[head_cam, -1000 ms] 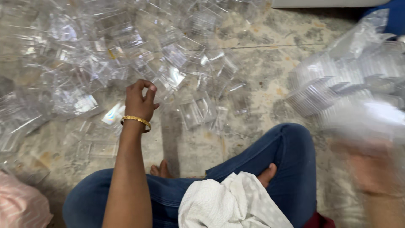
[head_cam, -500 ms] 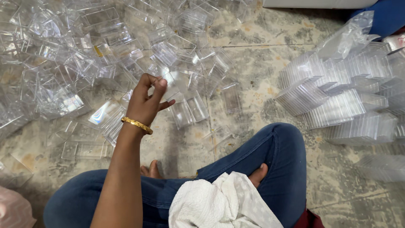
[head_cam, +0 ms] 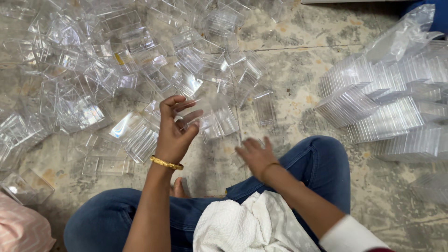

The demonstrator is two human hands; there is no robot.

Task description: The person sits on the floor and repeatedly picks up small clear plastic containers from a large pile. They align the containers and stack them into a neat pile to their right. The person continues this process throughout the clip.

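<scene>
My left hand (head_cam: 173, 130), with a gold bangle (head_cam: 166, 163) on the wrist, is raised above the floor. Its fingers curl around a small clear plastic box (head_cam: 205, 109) that looks blurred. My right hand (head_cam: 254, 156) hovers just right of it over my knee, fingers apart and holding nothing. A heap of loose clear plastic boxes (head_cam: 116, 70) lies spread on the floor beyond both hands.
Neat stacks of clear boxes (head_cam: 373, 107) lie at the right, partly under a clear plastic bag (head_cam: 401, 37). A white cloth (head_cam: 247, 224) rests on my crossed, blue-jeaned legs (head_cam: 317, 158). Pink fabric (head_cam: 18, 228) shows at the bottom left. The floor is mottled stone (head_cam: 298, 46).
My left hand picked a clear box from the heap and lifted it. My right hand swung in from the stacks at the right to just beside the left hand.
</scene>
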